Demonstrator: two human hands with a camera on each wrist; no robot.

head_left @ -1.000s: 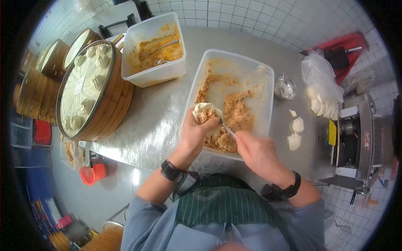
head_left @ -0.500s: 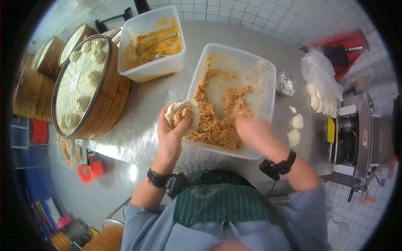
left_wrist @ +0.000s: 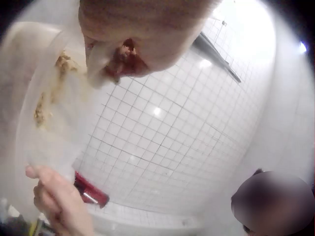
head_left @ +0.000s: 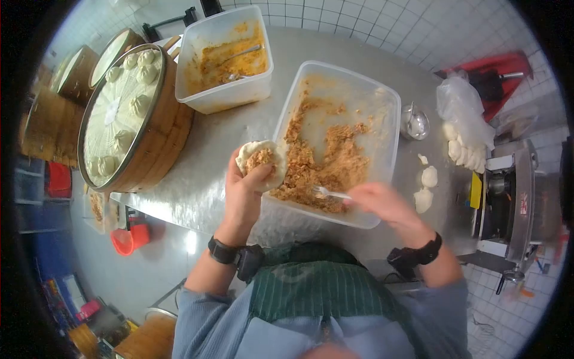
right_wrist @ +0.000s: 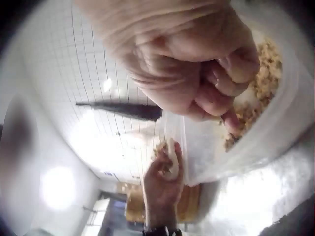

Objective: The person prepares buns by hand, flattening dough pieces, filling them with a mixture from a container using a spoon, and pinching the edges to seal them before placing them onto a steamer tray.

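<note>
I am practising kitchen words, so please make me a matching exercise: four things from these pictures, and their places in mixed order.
Things
1. dough wrapper
2. spoon
3. buns
4. metal bowl

Places
A. in the steamer
B. in the left hand
C. on the table, beside the big tub
D. in the right hand, over the filling

Pairs: 1-B, 2-D, 3-A, 4-C

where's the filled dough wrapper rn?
Head view: the dough wrapper sits cupped in the left hand, at the near-left corner of the large filling tub, right of the bamboo steamer.
</note>
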